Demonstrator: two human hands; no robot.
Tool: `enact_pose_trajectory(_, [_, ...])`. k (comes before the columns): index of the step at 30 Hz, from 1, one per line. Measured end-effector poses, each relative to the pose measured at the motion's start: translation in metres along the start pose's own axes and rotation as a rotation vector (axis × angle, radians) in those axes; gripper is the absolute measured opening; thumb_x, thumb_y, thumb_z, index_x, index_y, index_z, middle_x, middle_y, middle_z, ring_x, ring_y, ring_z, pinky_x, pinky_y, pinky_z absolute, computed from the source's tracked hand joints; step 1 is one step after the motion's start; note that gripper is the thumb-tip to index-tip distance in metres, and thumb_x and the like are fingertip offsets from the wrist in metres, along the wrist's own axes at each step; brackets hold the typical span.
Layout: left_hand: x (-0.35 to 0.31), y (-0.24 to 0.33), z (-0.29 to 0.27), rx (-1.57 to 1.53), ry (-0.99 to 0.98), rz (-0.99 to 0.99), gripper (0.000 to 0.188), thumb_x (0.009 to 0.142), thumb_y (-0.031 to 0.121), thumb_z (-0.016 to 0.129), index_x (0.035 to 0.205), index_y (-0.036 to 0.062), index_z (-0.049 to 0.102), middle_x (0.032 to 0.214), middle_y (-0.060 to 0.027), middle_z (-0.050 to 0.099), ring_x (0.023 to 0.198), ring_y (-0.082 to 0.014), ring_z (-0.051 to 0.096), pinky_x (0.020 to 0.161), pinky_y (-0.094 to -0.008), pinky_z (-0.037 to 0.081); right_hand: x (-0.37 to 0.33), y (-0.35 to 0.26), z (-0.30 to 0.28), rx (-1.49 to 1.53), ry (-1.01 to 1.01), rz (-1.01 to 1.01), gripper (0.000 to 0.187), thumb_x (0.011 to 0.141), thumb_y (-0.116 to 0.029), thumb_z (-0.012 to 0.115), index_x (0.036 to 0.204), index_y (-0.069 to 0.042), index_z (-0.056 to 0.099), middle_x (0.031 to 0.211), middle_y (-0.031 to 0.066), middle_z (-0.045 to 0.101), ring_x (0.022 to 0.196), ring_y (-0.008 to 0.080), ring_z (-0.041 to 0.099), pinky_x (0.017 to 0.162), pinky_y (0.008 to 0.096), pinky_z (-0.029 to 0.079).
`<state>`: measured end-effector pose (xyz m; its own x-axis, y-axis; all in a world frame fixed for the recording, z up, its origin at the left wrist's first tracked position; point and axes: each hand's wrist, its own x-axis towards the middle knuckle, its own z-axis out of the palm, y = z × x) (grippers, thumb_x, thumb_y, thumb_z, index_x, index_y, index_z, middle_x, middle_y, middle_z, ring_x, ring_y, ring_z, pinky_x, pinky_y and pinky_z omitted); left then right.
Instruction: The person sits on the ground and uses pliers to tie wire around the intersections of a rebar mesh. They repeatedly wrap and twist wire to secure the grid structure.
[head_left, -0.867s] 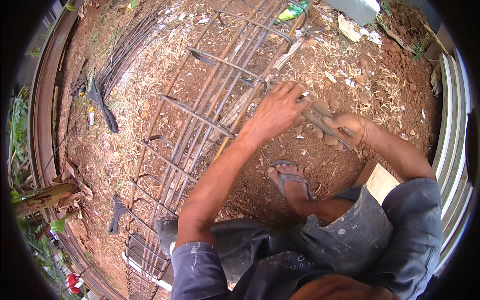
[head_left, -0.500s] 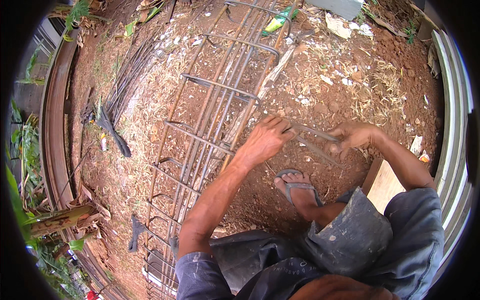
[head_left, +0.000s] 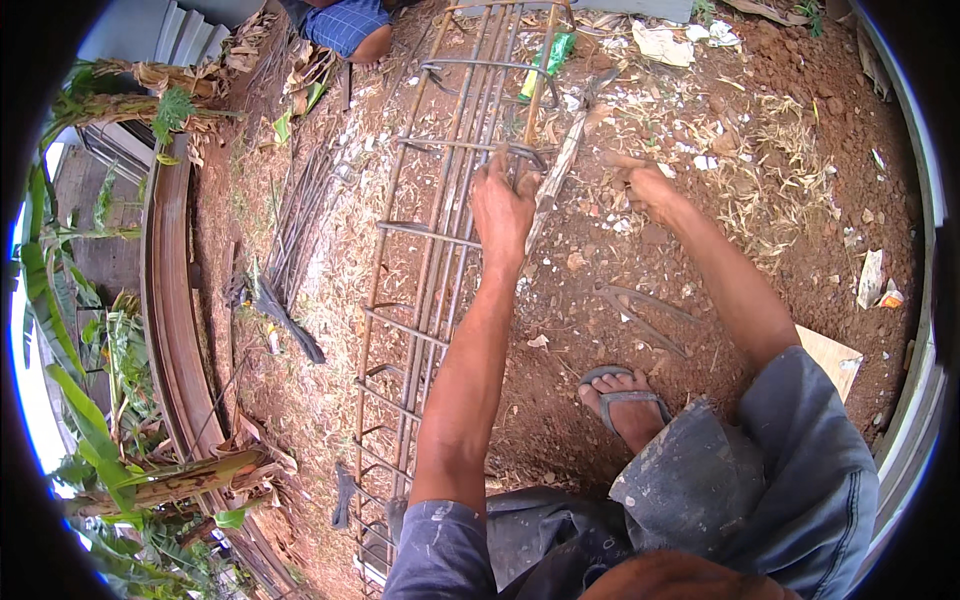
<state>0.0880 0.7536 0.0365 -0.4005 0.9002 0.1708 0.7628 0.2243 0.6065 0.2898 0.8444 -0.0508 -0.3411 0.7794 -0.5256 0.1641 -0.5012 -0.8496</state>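
Note:
A long rebar cage [head_left: 415,265], with rusty bars and square stirrups, runs lengthwise over the ground left of centre. My left hand [head_left: 502,210] is on its right side, fingers curled round the steel near one stirrup's corner; the exact grip is partly hidden. My right hand [head_left: 655,192] hovers over the soil to the right, apart from the cage. Its index finger stretches left; the fingertips are blurred and I see nothing in them. Steel pincers [head_left: 650,312] lie on the dirt above my sandalled foot [head_left: 628,400], handles spread, touched by neither hand.
A wooden stick [head_left: 558,175] lies along the cage's right side. Loose rods [head_left: 300,225] and a dark bundle [head_left: 285,312] are to the left. Another person's knee [head_left: 372,42] shows at the far edge. A board [head_left: 832,358] lies right; a green wrapper [head_left: 555,55] is beyond.
The pincers have left my hands and now lie on the ground. Both hands have moved farther away, the left onto the cage. The view has shifted, and another person's knee now shows.

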Motion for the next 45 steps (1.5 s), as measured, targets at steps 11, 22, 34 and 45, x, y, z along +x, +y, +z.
enact_pose_trajectory(11, [0.023,-0.011,0.039,-0.063,0.155,0.027,0.055,0.074,0.013,0.076,0.122,-0.0064,0.058,0.098,-0.0202,0.07,0.08,-0.027,0.069,0.074,-0.0385,0.054,0.071,-0.027,0.059,-0.006,-0.297,-0.193,0.033,0.092,-0.011,0.055,0.123,-0.012,0.063,0.097,0.0019,0.065,0.059,0.0057,0.041,0.048,0.022,0.032])
enact_pose_trajectory(22, [0.027,-0.014,0.047,0.024,0.264,0.025,0.053,0.072,0.018,0.078,0.119,-0.0019,0.063,0.108,-0.0238,0.066,0.104,-0.0361,0.062,0.092,-0.0429,0.048,0.096,-0.053,0.059,-0.272,-0.343,-0.35,0.026,0.079,-0.021,0.07,0.1,-0.006,0.07,0.08,0.0052,0.066,0.062,0.0075,0.054,0.051,0.0227,0.04])
enact_pose_trajectory(34, [0.021,-0.007,0.042,0.214,0.231,0.228,0.027,0.079,0.013,0.068,0.106,0.0091,0.071,0.085,-0.0135,0.062,0.072,-0.0298,0.06,0.067,-0.0405,0.049,0.064,-0.069,0.048,-0.108,-0.537,-0.262,0.041,0.074,-0.038,0.08,0.098,-0.007,0.067,0.082,-0.0004,0.063,0.062,0.0064,0.05,0.049,0.0218,0.039])
enact_pose_trajectory(45, [0.047,-0.04,0.004,-0.566,-0.41,-0.341,0.057,0.067,0.003,0.072,0.122,-0.0025,0.058,0.114,-0.0172,0.066,0.101,-0.0222,0.063,0.09,-0.0315,0.048,0.055,-0.025,0.071,-0.375,-0.126,-0.642,0.053,0.077,-0.051,0.071,0.106,-0.009,0.061,0.102,0.0098,0.062,0.099,0.0261,0.061,0.09,0.0433,0.048])
